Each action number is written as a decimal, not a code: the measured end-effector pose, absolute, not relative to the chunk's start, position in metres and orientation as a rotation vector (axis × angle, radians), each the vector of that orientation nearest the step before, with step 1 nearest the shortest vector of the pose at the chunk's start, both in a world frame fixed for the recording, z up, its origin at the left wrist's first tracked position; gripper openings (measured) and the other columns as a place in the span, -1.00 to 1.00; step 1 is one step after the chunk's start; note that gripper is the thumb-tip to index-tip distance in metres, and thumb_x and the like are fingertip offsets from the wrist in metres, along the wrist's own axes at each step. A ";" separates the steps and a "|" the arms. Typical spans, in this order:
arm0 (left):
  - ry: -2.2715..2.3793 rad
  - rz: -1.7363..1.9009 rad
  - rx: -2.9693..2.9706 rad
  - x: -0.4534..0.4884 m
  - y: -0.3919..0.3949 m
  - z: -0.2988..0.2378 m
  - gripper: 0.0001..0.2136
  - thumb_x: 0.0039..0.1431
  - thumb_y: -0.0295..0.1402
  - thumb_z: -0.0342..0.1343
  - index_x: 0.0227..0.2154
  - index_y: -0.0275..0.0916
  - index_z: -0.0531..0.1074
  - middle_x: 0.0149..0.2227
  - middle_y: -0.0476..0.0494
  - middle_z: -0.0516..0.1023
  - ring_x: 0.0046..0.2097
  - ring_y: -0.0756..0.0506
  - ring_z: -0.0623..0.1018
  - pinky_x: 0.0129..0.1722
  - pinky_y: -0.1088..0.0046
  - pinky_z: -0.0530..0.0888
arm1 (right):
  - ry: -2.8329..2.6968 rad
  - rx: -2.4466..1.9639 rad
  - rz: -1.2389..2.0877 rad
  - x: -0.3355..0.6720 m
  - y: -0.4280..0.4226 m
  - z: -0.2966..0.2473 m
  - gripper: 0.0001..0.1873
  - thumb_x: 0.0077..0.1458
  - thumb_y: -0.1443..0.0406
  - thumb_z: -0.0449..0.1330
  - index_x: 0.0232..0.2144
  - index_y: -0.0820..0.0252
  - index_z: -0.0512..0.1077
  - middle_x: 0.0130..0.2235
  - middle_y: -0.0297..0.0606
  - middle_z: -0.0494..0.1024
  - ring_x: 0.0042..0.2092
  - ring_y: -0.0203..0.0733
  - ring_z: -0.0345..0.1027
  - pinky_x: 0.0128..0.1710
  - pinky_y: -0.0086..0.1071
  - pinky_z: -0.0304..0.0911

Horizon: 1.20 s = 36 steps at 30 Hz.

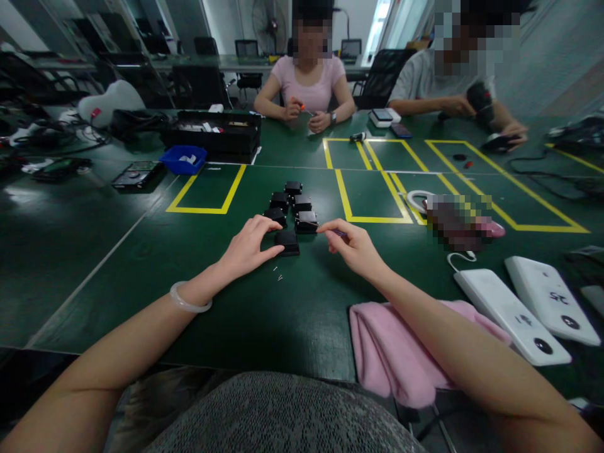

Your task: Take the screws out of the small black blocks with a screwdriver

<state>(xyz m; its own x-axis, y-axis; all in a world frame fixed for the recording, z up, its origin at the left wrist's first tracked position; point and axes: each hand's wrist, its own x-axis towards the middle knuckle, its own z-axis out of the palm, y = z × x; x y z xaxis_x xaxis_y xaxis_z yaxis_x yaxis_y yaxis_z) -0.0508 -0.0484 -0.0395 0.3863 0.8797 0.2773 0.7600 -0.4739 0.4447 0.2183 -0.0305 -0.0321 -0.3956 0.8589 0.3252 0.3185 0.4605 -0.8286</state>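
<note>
Several small black boxes (292,204) lie in a cluster on the green table (141,251). My left hand (248,248) curls its fingers round the nearest black box (287,242), thumb at its front edge. My right hand (352,245) hovers just right of the cluster, fingers pinched on a thin dark tool (340,233) whose shape I cannot make out. Two tiny screws (277,273) lie on the table below the nearest box. A pale bangle sits on my left wrist.
A pink cloth (391,352) lies by my right forearm, two white devices (523,308) to its right. A blue tray (184,158) and a black case (217,132) stand at the back left. Two people sit across the table, hands on small tools. Yellow tape rectangles mark the table.
</note>
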 end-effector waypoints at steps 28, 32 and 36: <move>1.029 0.564 1.860 -0.023 -0.072 -0.028 -0.62 0.26 -0.01 0.03 -0.28 -0.27 0.49 -0.40 -0.03 0.45 -0.38 -0.03 0.43 -0.37 0.45 0.35 | -2.476 -0.528 0.063 0.212 -0.052 -0.031 -0.76 0.38 0.22 0.09 -0.06 0.17 0.50 -0.17 -0.11 0.54 -0.17 -0.13 0.43 -0.19 -0.28 0.37; 0.993 0.654 2.075 -0.021 -0.077 -0.027 -0.61 0.33 -0.03 0.00 -0.32 -0.26 0.50 -0.38 -0.05 0.50 -0.35 -0.04 0.46 -0.35 0.46 0.35 | -2.422 -0.493 0.024 0.211 -0.054 -0.037 -0.79 0.38 0.33 0.05 -0.11 0.22 0.48 -0.26 -0.17 0.51 -0.31 -0.23 0.40 -0.35 -0.41 0.31; 1.049 0.797 2.255 -0.018 -0.084 -0.028 -0.73 0.27 -0.14 0.20 -0.15 -0.25 0.52 -0.31 -0.05 0.54 -0.33 -0.03 0.48 -0.34 0.47 0.39 | -2.389 -0.539 0.076 0.210 -0.055 -0.039 -0.82 0.36 0.33 0.07 -0.08 0.19 0.46 -0.27 -0.22 0.49 -0.33 -0.25 0.40 -0.36 -0.42 0.30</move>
